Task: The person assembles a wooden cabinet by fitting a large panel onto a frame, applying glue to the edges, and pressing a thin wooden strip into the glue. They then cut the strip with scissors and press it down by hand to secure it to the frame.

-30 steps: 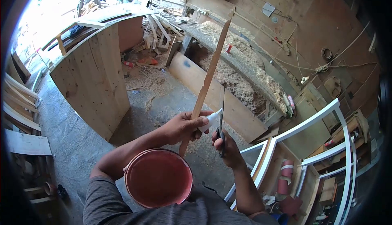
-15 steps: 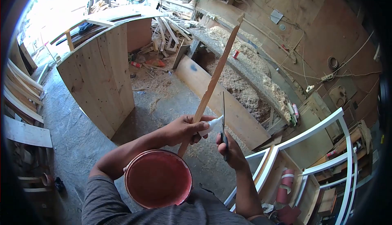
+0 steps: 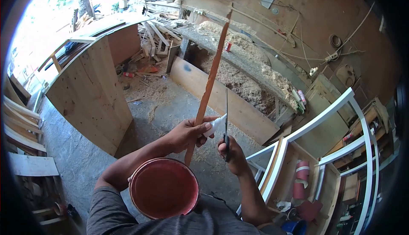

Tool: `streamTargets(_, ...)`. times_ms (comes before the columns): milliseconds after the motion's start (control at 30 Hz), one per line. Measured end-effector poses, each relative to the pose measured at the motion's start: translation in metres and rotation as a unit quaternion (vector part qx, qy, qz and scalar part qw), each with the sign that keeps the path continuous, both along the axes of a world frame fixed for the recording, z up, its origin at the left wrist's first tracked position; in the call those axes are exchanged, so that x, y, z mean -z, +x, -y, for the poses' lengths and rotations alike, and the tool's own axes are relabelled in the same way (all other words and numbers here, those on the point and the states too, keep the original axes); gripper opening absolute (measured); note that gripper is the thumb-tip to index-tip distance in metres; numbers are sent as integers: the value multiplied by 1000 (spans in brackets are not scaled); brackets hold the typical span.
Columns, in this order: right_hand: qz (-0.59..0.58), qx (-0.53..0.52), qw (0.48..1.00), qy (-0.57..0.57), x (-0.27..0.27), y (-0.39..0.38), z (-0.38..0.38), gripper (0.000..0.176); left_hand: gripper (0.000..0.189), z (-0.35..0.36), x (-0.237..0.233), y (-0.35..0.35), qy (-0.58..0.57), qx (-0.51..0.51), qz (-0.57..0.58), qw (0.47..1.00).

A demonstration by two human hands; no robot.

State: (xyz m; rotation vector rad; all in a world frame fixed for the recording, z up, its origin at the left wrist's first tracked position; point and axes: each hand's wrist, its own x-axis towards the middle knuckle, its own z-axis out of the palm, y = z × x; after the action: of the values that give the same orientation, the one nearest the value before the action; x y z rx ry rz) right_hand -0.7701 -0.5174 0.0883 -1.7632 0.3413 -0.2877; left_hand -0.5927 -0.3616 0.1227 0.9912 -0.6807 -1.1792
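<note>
Holding stick and white tube left, blade right.

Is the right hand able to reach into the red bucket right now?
Probably yes. The red bucket sits open close by the right hand, nothing between them. But that hand grips a knife, and the left hand holds the stick.

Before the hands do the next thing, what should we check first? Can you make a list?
1. Left hand wrapped round the long reddish wooden stick and white plastic tube tip: ok.
2. Right hand closed on the thin dark blade: ok.
3. Blade pointing up, away from the body: ok.
4. Left fingertips clear of the blade: not ok, it stands right beside them.
5. Round red bucket held steady: cannot tell, its support is hidden.
</note>
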Motion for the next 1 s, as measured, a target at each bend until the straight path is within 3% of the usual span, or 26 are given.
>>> streamTargets(100,20,47,998,-34,-9,-21,5,78,53,16,4,-2,3,12,6,1000)
streamTargets(200,155,82,982,75,59,-55,59,67,53,27,0,-7,8,26,0,1000)
streamTargets(267,170,140,972,86,75,-91,98,61,53,34,6,-7,4,16,-8,1000)
streamTargets(367,64,349,935,-17,105,-158,172,50,51,43,6,-11,-21,4,-25,999)
streamTargets(467,-63,418,891,-167,124,-232,231,48,46,51,4,-14,-40,-2,-28,999)
streamTargets(533,-217,453,820,-274,164,-285,269,52,40,56,5,-16,-58,8,-31,998)
streamTargets(600,-348,447,786,-249,194,-329,287,56,34,61,7,-17,-84,30,-40,995)
streamTargets(667,-431,476,759,-105,254,-373,315,57,27,64,9,-21,-103,30,-24,994)
streamTargets(733,-428,543,723,0,267,-388,304,47,23,66,11,-27,-116,27,-18,993)
streamTargets(900,-558,466,666,-170,272,-416,321,43,24,65,12,-38,-131,18,-31,991)
streamTargets(1000,-491,408,716,-281,258,-401,345,41,23,61,19,-41,-137,8,-49,989)
